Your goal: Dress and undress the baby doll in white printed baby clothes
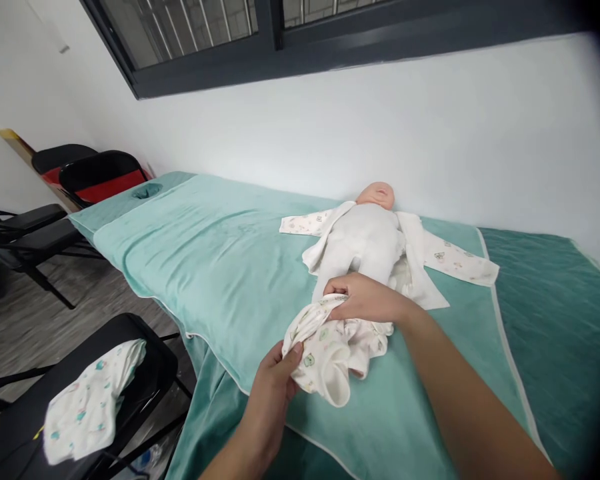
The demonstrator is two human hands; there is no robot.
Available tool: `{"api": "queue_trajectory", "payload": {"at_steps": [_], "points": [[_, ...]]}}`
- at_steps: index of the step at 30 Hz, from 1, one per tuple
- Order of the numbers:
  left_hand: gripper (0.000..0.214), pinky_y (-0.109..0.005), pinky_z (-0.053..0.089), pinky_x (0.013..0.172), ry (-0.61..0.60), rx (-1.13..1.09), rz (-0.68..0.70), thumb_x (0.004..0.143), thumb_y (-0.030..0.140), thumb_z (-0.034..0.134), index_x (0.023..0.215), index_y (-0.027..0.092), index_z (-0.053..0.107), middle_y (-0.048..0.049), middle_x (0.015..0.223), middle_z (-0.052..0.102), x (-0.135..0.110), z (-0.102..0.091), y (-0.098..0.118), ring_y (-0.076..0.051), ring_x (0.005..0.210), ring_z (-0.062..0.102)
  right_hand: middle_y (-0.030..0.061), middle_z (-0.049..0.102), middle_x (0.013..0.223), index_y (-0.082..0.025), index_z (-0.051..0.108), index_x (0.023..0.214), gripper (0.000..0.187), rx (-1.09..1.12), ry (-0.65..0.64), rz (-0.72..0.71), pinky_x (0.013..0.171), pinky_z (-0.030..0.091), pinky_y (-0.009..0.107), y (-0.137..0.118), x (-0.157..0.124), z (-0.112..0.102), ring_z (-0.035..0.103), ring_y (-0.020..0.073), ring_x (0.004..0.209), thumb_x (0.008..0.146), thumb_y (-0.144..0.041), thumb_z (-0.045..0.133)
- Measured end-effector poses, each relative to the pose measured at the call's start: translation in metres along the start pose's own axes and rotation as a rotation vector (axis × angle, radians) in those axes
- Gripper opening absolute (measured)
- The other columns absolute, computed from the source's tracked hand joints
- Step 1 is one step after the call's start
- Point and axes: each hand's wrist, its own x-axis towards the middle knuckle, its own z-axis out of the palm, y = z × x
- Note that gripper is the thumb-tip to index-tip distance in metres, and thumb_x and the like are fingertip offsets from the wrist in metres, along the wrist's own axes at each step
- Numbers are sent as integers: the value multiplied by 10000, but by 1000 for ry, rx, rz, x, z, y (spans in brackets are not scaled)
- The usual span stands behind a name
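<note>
A baby doll [365, 233] lies on its back on the teal-covered bed, head toward the wall and legs toward me. Beneath it an open white baby shirt [433, 260] is spread, its patterned sleeves stretched out to both sides. At the doll's feet I hold a pair of printed baby pants [325, 353], bunched up. My left hand [280, 373] pinches one side of the fabric between thumb and fingers. My right hand [360, 297] grips the upper edge beside the doll's lower legs; some of its fingertips are hidden in the cloth. The doll's feet are hidden.
The bed [205, 227] runs along a white wall beneath a dark-framed window [200, 33]. A black folding chair [135, 360] stands at the lower left with a folded printed cloth [93, 403] on it. More black chairs [100, 173] are beyond the bed's far left end.
</note>
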Motion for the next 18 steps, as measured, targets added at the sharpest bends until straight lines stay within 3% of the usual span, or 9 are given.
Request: {"api": "queue_trajectory", "payload": {"at_steps": [4, 9, 13, 18], "points": [[473, -238, 477, 679, -85, 124, -20, 803, 432, 728, 1172, 141, 682, -79, 963, 723, 8, -3, 18, -158, 786, 633, -31, 605, 811, -207, 627, 809, 178, 35, 41, -21, 610, 385, 245, 0, 0, 0, 547, 149, 751, 694, -300, 726], [427, -263, 494, 748, -300, -6, -103, 880, 403, 639, 1205, 128, 670, -130, 1060, 716, 18, -9, 17, -203, 909, 663, -37, 575, 813, -207, 602, 815, 164, 85, 75, -40, 610, 379, 239, 0, -2, 1, 529, 138, 754, 722, -289, 708], [475, -267, 487, 734, -307, 23, 39, 875, 405, 647, 1266, 137, 625, -128, 1069, 714, 36, -9, 13, -199, 874, 659, -32, 556, 808, -201, 586, 833, 181, 155, 88, -78, 617, 375, 242, 4, -3, 0, 519, 138, 748, 759, -325, 695], [487, -258, 455, 700, -282, 245, 300, 871, 449, 635, 1268, 168, 603, -82, 1053, 708, 67, -5, 17, -170, 811, 614, -29, 549, 822, -198, 568, 850, 231, 159, 163, -134, 648, 368, 247, 9, -2, -2, 508, 143, 769, 784, -382, 692]]}}
